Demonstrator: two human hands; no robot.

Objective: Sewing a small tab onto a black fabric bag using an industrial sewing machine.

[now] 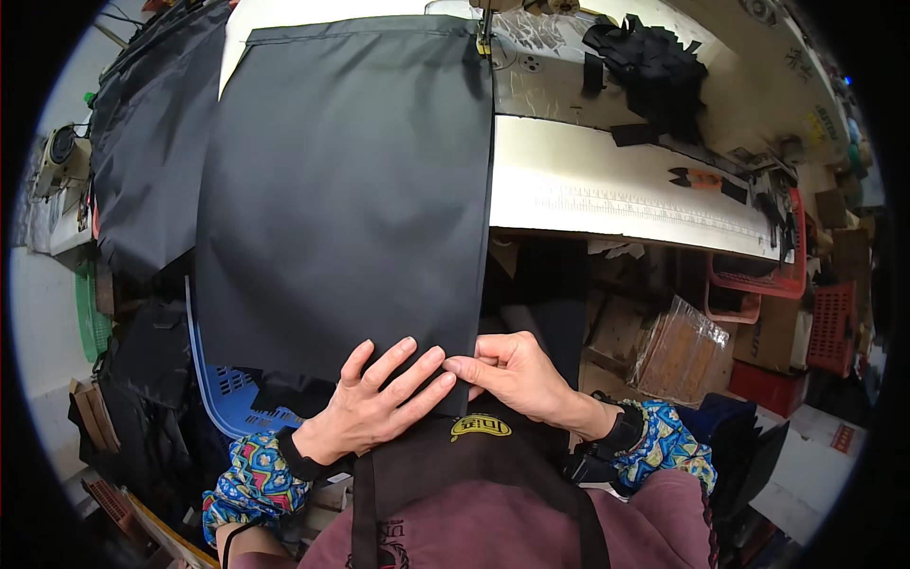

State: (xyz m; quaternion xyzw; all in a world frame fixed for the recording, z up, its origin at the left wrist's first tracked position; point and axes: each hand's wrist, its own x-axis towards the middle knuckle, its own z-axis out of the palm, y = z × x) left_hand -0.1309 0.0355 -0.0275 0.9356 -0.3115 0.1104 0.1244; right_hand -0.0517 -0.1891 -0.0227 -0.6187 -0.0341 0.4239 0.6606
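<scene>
A large panel of black fabric (pixel 341 180) spreads over the sewing table and hangs over its near edge toward me. Its right edge runs up to the sewing machine's presser foot (pixel 484 43) at the top. My left hand (pixel 384 403) lies flat on the panel's near right corner, fingers stretched out. Beside it, my right hand (pixel 517 379) pinches the fabric's right edge between thumb and curled fingers. The tips of the two hands nearly meet at that edge.
A pile of black fabric strips (pixel 654 71) lies right of the needle. Thread snips (pixel 697 178) rest on the white table (pixel 569 180) by a printed ruler. More black fabric (pixel 156 142) drapes at left, above a blue basket (pixel 227 398). Red baskets (pixel 834 327) stand at right.
</scene>
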